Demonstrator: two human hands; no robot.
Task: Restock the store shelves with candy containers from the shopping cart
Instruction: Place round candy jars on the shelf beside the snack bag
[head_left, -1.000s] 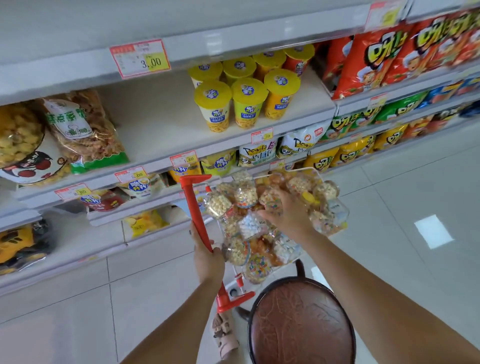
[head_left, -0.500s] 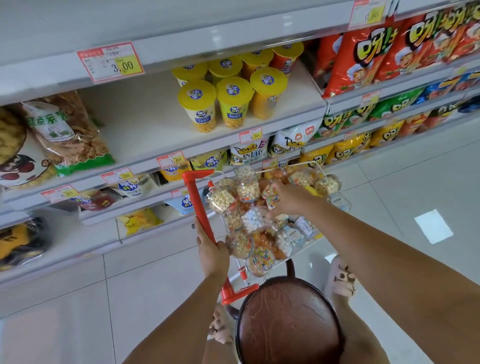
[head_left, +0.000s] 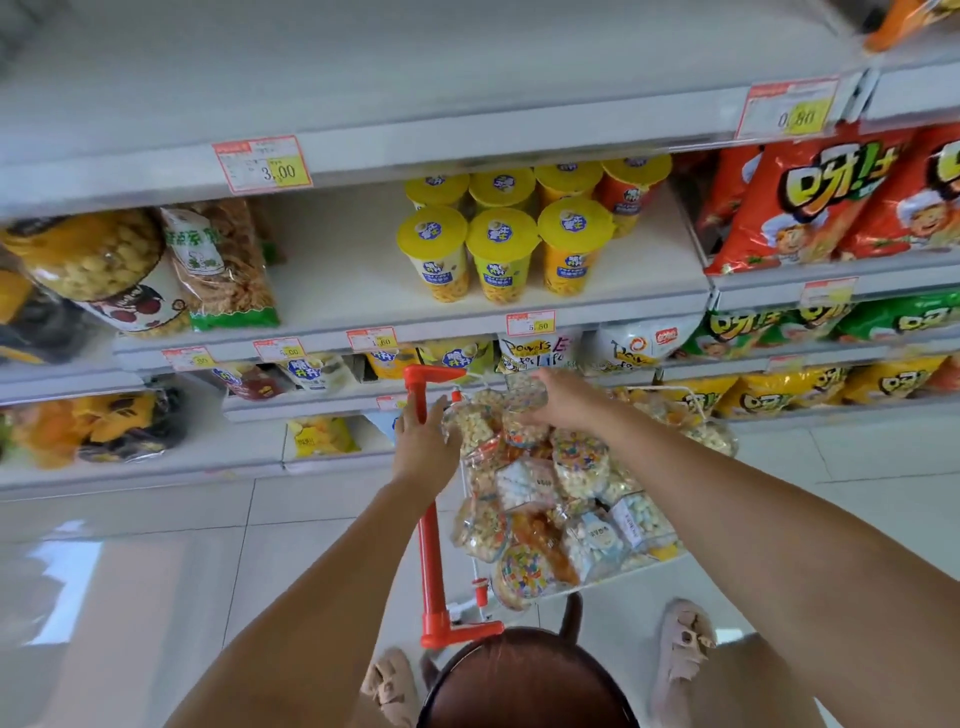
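The shopping cart, with its red handle (head_left: 430, 545), stands in front of me against the shelves. It is piled with several clear round candy containers (head_left: 579, 462) of coloured and white sweets. My left hand (head_left: 423, 444) is over the top of the handle with its fingers spread, touching a container of pale sweets (head_left: 470, 423). My right hand (head_left: 566, 397) lies palm down on the far top of the pile, its fingers curled over a small candy container (head_left: 524, 415).
The shelf (head_left: 337, 270) above the cart carries yellow-lidded snack cups (head_left: 501, 254), with bare board to their left. Bagged snacks (head_left: 218, 265) lie at the left and red chip bags (head_left: 810, 197) at the right. A brown round seat (head_left: 524, 680) sits between my feet.
My left hand has slid up the red handle and opened toward the containers. My right hand has reached farther over the pile. The view has tilted up toward the shelves.
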